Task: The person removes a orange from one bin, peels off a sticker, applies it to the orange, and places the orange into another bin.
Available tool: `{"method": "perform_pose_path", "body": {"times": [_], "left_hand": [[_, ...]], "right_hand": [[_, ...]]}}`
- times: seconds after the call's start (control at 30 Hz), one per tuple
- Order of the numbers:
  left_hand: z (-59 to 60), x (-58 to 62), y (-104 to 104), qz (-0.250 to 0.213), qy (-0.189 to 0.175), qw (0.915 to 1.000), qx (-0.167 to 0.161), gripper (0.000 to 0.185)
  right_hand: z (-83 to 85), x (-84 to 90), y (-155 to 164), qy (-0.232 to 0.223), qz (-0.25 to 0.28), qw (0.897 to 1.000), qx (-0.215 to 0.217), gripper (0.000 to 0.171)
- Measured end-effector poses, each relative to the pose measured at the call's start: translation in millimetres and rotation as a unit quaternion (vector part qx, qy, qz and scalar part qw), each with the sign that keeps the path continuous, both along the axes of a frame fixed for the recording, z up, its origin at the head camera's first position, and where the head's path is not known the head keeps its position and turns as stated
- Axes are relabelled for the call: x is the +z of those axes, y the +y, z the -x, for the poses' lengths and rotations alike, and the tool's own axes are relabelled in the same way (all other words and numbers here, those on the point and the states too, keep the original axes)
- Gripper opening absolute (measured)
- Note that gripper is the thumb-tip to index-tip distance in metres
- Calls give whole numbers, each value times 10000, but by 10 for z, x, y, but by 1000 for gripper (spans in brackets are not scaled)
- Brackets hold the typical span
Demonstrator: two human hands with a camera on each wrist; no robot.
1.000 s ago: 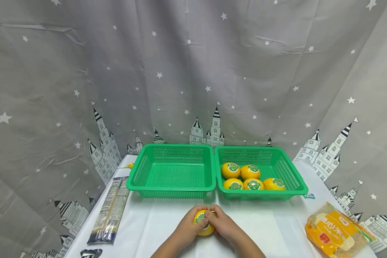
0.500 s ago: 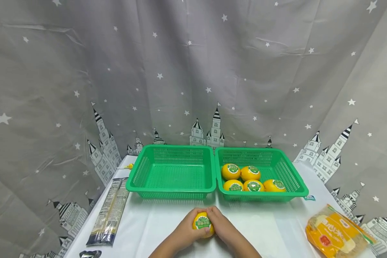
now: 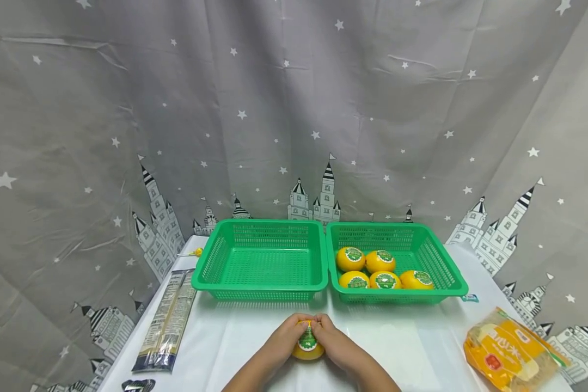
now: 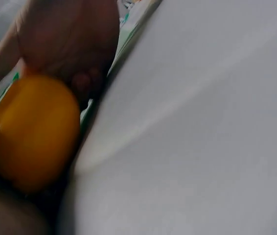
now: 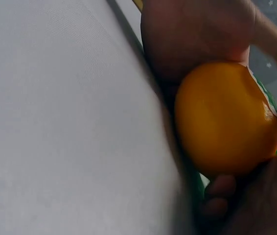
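Both hands cup one yellow-orange fruit (image 3: pixel 307 353) with a green and white label, low over the middle of the table's front part. My left hand (image 3: pixel 280 340) wraps its left side, and my right hand (image 3: pixel 334 342) its right side. The fingertips meet over the top, with the thumbs at the label. Seen from the left wrist, the fruit (image 4: pixel 33 132) is a smooth bare surface between the palms. The right wrist view shows the same fruit (image 5: pixel 226 117), with the label's edge at its right side.
Behind the hands stand two green baskets side by side. The left basket (image 3: pixel 259 287) holds nothing; the right basket (image 3: pixel 397 296) holds several similar labelled fruits (image 3: pixel 351 259). A long foil packet (image 3: pixel 165 321) lies at left, an orange snack bag (image 3: pixel 512 348) at right.
The hands have shifted on the fruit: the fingers now close over its top and both thumbs sit near the label. The label has turned to face the front. The baskets stay put.
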State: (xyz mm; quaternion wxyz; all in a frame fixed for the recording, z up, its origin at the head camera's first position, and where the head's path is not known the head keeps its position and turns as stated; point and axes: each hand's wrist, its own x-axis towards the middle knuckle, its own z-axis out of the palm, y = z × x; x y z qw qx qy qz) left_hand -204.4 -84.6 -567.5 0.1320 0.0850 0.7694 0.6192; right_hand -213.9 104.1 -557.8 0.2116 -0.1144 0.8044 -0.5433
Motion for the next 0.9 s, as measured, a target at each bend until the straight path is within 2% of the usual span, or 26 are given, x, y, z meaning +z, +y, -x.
{"method": "perform_pose_path", "body": {"times": [0.1,0.2,0.4,0.6,0.77,0.9], "left_hand": [[-8,-23,61,151,39,9986,502,33],[-21,-23,88,314,123,9969,715,33],[-32,23,95,449,70,9961,758,33],[-31,34,91,331,-78,9966,752,33],[-26,22,95,379,-27,9966,733,29],[-18,32,95,370,-89,9960,806,36]], "right_hand": [[-1,-26,36,190,-47,9996,226,53],[-1,-42,73,319,-142,9985,428,51],[-10,-8,104,356,-103,9968,714,52],[-12,-34,104,566,12,9942,909,66],[-14,-66,101,810,-225,9925,887,72],[-11,-70,104,907,-367,9913,882,81]]}}
